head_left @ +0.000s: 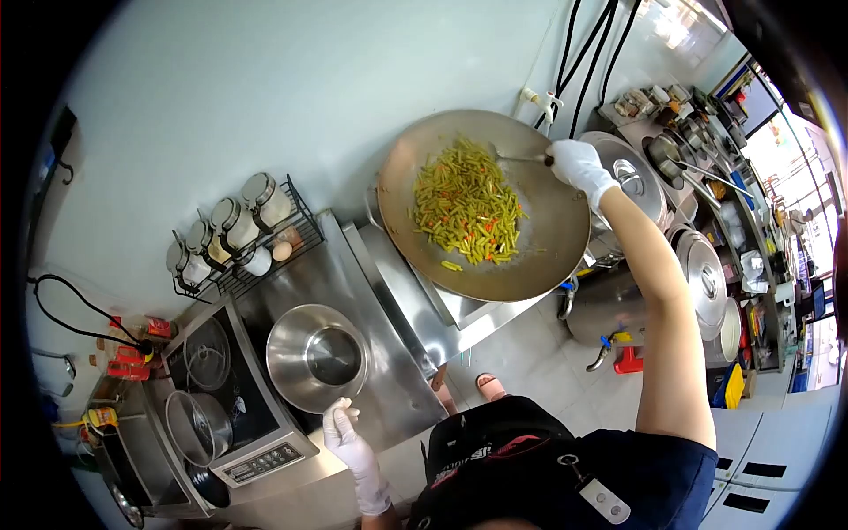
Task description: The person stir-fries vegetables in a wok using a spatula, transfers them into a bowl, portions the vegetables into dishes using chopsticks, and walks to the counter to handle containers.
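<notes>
While the right hand (578, 168) grips a metal spatula (525, 158) beside chopped green vegetables (468, 203) in the wok (556, 243), the left hand (353, 449), grip unclear, meets the steel bowl (288, 351) on the surface (396, 394).

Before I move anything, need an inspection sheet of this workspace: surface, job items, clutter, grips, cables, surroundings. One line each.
Surface: steel counter, bare metal showing right of the steel bowl.
Job's things: wok holds cut green vegetables with red bits; utensil reaches into wok, head hard to make out.
Clutter: wire rack with lidded jars and an egg; clear bowls on cooktop.
Grips: both white-gloved; left grip at steel bowl's rim, contact unclear; right grip closed on utensil.
Cables: black lines on wall, cable or hose unclear.
Surroundings: tiled floor, lidded pots at right.
</notes>
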`<move>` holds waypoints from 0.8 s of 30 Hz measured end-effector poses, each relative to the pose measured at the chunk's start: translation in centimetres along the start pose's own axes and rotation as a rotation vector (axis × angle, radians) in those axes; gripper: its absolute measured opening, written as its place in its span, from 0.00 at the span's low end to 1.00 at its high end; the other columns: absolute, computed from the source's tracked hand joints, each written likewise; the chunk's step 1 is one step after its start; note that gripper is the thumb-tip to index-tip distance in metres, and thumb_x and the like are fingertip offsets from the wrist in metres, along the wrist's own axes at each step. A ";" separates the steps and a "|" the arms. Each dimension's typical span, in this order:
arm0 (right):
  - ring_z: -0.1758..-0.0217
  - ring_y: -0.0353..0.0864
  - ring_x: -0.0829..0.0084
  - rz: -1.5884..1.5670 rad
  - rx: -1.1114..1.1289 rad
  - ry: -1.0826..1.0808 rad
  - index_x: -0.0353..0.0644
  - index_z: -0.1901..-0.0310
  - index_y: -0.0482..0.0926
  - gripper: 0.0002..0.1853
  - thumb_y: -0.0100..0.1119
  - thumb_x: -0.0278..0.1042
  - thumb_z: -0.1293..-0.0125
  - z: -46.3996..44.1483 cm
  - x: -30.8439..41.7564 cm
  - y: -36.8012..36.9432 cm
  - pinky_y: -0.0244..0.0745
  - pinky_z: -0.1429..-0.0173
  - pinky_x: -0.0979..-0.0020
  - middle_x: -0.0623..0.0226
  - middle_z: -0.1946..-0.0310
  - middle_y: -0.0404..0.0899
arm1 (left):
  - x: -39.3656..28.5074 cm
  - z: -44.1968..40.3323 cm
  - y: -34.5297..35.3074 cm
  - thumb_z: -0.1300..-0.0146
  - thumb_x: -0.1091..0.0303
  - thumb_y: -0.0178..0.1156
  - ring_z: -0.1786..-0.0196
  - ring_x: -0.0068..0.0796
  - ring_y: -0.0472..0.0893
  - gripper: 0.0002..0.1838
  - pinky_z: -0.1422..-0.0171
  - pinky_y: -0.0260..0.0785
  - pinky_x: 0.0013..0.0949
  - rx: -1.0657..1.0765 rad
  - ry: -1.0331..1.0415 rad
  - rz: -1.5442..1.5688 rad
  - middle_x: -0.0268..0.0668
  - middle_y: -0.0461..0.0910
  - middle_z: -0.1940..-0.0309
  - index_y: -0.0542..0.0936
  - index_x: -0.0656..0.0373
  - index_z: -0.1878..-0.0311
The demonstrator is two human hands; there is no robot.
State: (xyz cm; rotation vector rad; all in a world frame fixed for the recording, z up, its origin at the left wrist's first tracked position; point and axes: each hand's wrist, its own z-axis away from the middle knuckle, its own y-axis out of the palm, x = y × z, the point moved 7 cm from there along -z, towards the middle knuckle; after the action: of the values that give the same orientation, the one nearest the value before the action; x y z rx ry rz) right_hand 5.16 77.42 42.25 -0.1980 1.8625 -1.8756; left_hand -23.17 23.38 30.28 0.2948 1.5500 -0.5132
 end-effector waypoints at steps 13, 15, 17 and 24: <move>0.69 0.78 0.64 0.206 -0.331 -0.551 0.43 0.41 0.71 0.28 0.55 0.27 0.48 18.0 2.2 -7.0 0.75 0.68 0.68 0.63 0.63 0.70 | 0.6 4.6 2.4 0.28 0.69 0.49 0.65 0.19 0.75 0.11 0.58 0.69 0.25 -0.025 -0.032 0.010 0.34 0.81 0.62 0.79 0.63 0.55; 0.71 0.76 0.67 0.183 -0.391 -0.522 0.43 0.41 0.71 0.28 0.55 0.27 0.47 21.1 0.9 -6.9 0.73 0.71 0.68 0.64 0.67 0.70 | 0.7 5.5 2.1 0.28 0.70 0.49 0.65 0.19 0.75 0.10 0.59 0.69 0.25 -0.049 -0.029 0.008 0.34 0.81 0.62 0.79 0.63 0.55; 0.71 0.76 0.69 0.161 -0.319 -0.432 0.45 0.42 0.74 0.25 0.54 0.28 0.45 23.3 0.4 -6.0 0.70 0.73 0.67 0.67 0.71 0.69 | 0.9 6.7 1.7 0.29 0.70 0.49 0.66 0.19 0.75 0.10 0.59 0.69 0.25 -0.083 -0.034 0.014 0.34 0.82 0.61 0.79 0.63 0.56; 0.71 0.74 0.69 0.202 -0.439 -0.451 0.43 0.42 0.73 0.23 0.53 0.28 0.42 22.4 3.2 0.1 0.69 0.73 0.70 0.65 0.71 0.70 | 0.1 11.1 1.1 0.29 0.71 0.49 0.66 0.18 0.75 0.10 0.59 0.69 0.24 -0.172 -0.063 -0.025 0.34 0.81 0.61 0.80 0.63 0.57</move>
State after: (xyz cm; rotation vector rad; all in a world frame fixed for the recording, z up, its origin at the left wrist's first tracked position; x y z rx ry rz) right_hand 12.02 55.87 42.71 -0.5112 1.8586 -1.1517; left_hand -12.97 18.82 30.26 0.1262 1.5268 -0.4013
